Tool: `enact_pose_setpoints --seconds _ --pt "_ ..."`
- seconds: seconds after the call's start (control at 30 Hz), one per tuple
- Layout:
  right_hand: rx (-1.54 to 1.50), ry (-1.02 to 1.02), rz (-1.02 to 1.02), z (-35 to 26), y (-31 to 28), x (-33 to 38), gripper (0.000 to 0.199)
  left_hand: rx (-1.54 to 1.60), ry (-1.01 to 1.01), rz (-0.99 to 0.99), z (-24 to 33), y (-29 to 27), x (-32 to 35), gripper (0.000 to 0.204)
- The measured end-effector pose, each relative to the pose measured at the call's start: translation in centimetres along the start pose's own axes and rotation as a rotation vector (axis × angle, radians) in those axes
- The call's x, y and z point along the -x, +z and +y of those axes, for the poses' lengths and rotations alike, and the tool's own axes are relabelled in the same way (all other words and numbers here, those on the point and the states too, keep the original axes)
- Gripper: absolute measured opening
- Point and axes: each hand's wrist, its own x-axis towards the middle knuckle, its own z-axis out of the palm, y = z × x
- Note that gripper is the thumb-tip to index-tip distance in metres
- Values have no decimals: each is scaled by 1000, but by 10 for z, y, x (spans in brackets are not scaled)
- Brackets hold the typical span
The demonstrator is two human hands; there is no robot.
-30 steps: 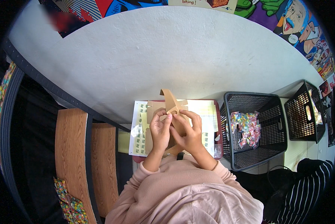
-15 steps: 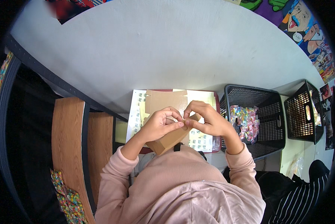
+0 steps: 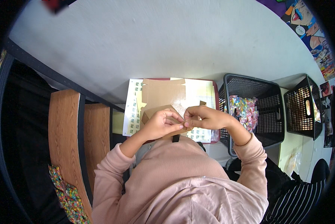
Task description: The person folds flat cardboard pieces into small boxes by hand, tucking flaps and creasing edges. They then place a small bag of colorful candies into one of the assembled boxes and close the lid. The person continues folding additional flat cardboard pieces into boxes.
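Observation:
A small folded brown cardboard box (image 3: 159, 110) lies between my hands, mostly covered by them. My left hand (image 3: 163, 124) has its thumb and fingers pinched at the box's near edge. Right beside it, my right hand (image 3: 208, 118) pinches the same edge, its fingertips nearly meeting those of the left. What exactly the fingertips grip is partly hidden. Beyond them a flat brown cardboard piece (image 3: 166, 92) with cut edges rests on white and yellow printed sheets (image 3: 131, 114).
A black mesh basket (image 3: 266, 115) with colourful wrapped sweets (image 3: 244, 112) stands at the right, a smaller black basket (image 3: 297, 112) beyond it. Wood-topped shelves (image 3: 64, 127) are at the left, with bags of sweets (image 3: 68, 194). A white wall (image 3: 149, 41) rises behind. A striped bag (image 3: 298, 201) lies lower right.
The box has turned in my hands: its near lower end no longer sticks out below the left hand, and its far side now shows. My right hand has rolled over it.

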Motion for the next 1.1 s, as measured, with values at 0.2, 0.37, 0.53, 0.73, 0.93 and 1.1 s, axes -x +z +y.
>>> enact_pose_setpoints --seconds 0.2,0.37,0.53,0.73,0.93,1.1 --pt "211 47 -83 16 6 2 26 -187 31 37 -13 12 4 12" --pt "228 -59 -45 33 23 1 25 -342 62 44 -31 14 6 12" --pt "202 -41 -14 55 38 3 27 -446 72 42 -35 18 7 9" --pt "163 -7 44 53 46 6 23 -457 76 40 -41 19 8 9" --pt "125 83 58 60 52 8 20 -489 60 20 -37 21 7 8" --pt "34 184 22 63 54 9 20 -451 32 -34 -44 16 7 10"
